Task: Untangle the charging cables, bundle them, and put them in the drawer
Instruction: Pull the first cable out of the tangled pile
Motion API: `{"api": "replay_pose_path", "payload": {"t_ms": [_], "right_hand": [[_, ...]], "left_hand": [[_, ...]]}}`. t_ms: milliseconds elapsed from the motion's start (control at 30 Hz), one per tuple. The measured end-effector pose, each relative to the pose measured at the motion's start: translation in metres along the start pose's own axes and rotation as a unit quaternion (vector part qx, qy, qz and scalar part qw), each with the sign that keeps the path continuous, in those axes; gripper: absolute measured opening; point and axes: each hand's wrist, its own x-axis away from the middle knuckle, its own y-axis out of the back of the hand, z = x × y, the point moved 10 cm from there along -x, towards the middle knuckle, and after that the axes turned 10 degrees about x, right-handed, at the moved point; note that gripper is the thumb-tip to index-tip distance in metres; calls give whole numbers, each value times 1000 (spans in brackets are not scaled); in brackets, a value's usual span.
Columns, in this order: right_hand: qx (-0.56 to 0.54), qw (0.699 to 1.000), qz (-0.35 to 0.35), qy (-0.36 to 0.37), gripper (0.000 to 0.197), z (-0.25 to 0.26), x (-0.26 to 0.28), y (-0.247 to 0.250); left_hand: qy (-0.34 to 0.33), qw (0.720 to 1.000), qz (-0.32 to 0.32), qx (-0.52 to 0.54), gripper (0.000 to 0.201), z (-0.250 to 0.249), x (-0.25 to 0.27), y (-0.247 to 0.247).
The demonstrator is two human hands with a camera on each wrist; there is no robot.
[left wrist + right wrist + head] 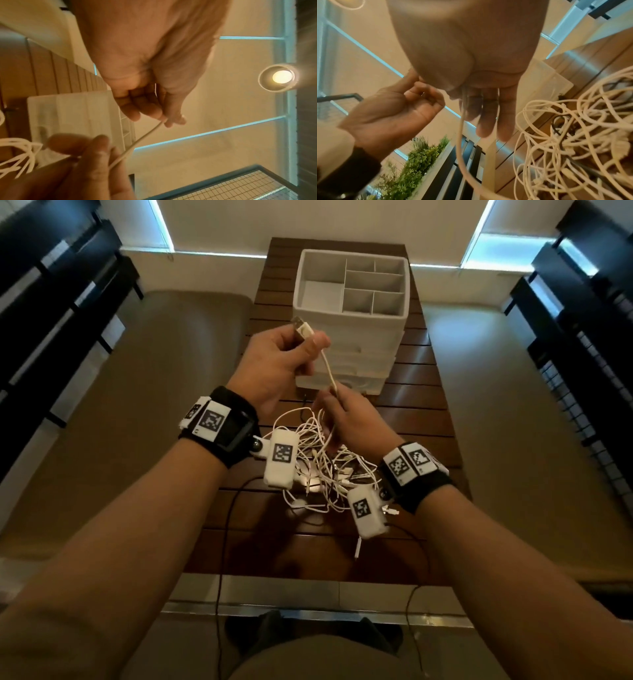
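My left hand point(307, 341) is raised in front of the white drawer unit point(356, 350) and pinches the USB plug point(302, 328) of a white cable point(328, 368). The cable runs down to my right hand point(334, 400), which pinches it a short way below. Under both hands a tangle of white charging cables point(320, 470) lies on the slatted wooden table point(421, 419). The left wrist view shows the taut cable point(145, 135) between left hand point(164, 120) and right hand point(96, 151). In the right wrist view the cable point(459, 142) hangs from my right hand point(471, 97) beside the tangle point(573, 135).
The drawer unit's top is an open tray with several compartments point(373, 282); the drawers below look closed. Thin black wires point(222, 542) trail from the wrist devices over the table's near edge. Dark shelving point(51, 285) stands on both sides, and a green plant point(419, 155) stands off the table.
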Motion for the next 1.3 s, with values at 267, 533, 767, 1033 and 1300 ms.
{"api": "replay_pose_path", "payload": {"t_ms": [267,533,767,1033,1300], "right_hand": [[-121,991,56,16,59,-14,2,-8],[280,946,42,-161,37,-107,-54,11],[85,973,-214,-6,15,2,-48,88],[-19,939,-329,99,29,71,43,148],[-8,879,-455,141,38,78,112,183]], "left_hand": [[69,970,-3,232,41,-11,3,-16],[99,968,-77,217,56,0,16,2],[111,977,-108,145,50,16,19,22],[85,970,-81,214,50,-9,18,28],[69,982,-83,157,49,-26,19,25]]}}
